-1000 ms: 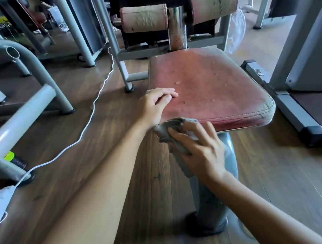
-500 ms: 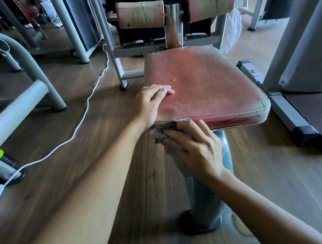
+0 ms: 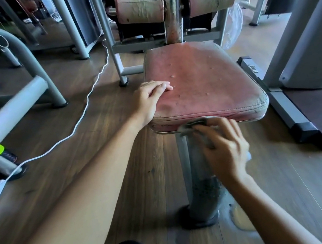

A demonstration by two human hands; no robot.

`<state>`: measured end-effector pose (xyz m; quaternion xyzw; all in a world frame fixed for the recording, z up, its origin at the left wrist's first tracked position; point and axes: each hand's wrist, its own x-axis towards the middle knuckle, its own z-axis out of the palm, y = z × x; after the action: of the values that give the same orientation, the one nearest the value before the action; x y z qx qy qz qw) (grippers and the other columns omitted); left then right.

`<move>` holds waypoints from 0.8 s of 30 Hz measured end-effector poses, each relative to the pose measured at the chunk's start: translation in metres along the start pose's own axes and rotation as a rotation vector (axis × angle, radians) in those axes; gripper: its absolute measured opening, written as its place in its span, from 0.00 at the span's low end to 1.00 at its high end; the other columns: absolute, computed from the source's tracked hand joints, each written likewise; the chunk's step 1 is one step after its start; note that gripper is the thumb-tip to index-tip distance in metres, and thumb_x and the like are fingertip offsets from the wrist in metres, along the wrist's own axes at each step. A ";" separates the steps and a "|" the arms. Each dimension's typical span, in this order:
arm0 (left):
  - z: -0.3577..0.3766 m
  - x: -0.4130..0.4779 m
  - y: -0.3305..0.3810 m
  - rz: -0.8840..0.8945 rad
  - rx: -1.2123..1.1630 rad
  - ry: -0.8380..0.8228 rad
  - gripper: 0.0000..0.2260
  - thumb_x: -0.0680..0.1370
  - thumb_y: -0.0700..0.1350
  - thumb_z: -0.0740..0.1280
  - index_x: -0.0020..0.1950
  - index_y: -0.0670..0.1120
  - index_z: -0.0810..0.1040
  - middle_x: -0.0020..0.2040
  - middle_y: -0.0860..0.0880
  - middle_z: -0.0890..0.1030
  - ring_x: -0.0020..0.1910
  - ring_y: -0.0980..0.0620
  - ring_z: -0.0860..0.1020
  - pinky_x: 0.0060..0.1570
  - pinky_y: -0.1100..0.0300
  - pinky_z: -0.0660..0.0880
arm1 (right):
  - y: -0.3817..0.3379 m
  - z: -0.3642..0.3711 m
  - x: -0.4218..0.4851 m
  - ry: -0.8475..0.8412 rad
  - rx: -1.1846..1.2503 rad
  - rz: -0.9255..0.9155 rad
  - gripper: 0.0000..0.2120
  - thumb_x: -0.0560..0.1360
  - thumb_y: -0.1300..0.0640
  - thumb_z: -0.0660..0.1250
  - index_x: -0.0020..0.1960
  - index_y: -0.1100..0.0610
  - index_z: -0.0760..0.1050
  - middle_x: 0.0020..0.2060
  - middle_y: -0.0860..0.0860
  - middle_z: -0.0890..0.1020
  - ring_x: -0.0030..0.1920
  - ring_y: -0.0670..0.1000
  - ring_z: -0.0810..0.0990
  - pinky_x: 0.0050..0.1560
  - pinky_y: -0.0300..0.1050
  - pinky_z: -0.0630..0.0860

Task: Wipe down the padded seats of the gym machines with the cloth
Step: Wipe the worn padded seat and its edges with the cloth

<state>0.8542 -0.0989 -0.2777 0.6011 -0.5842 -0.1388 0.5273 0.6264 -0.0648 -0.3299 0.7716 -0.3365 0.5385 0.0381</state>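
I see a dark wood-plank floor under everything. The grey post beneath the padded seat stands on it mid-view, on a round dark foot. On my left a white cable snakes across the boards, and a green-capped bottle lies just beside a grey frame leg. A dark platform sits on the right.
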 end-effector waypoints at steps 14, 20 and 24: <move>0.024 -0.003 0.039 -0.030 0.546 0.019 0.09 0.82 0.52 0.62 0.55 0.53 0.82 0.57 0.56 0.81 0.59 0.51 0.72 0.49 0.59 0.65 | 0.041 -0.018 -0.009 0.140 0.012 0.287 0.06 0.76 0.58 0.74 0.48 0.60 0.85 0.47 0.54 0.84 0.48 0.56 0.81 0.51 0.44 0.76; 0.023 -0.004 0.036 -0.017 0.495 0.065 0.10 0.82 0.50 0.63 0.52 0.52 0.83 0.52 0.55 0.82 0.56 0.51 0.74 0.50 0.63 0.65 | 0.017 -0.003 -0.009 0.194 0.102 0.387 0.04 0.75 0.60 0.75 0.48 0.61 0.84 0.47 0.53 0.84 0.47 0.54 0.81 0.52 0.42 0.77; 0.022 -0.004 0.037 -0.036 0.476 0.066 0.10 0.82 0.50 0.63 0.51 0.52 0.84 0.51 0.56 0.82 0.55 0.52 0.74 0.52 0.61 0.68 | 0.028 -0.010 -0.004 0.286 0.080 0.477 0.03 0.74 0.62 0.75 0.48 0.61 0.84 0.46 0.53 0.84 0.48 0.55 0.82 0.49 0.54 0.80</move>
<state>0.8153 -0.0968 -0.2586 0.7230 -0.5719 0.0131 0.3873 0.6018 -0.0800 -0.3379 0.5875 -0.4785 0.6485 -0.0732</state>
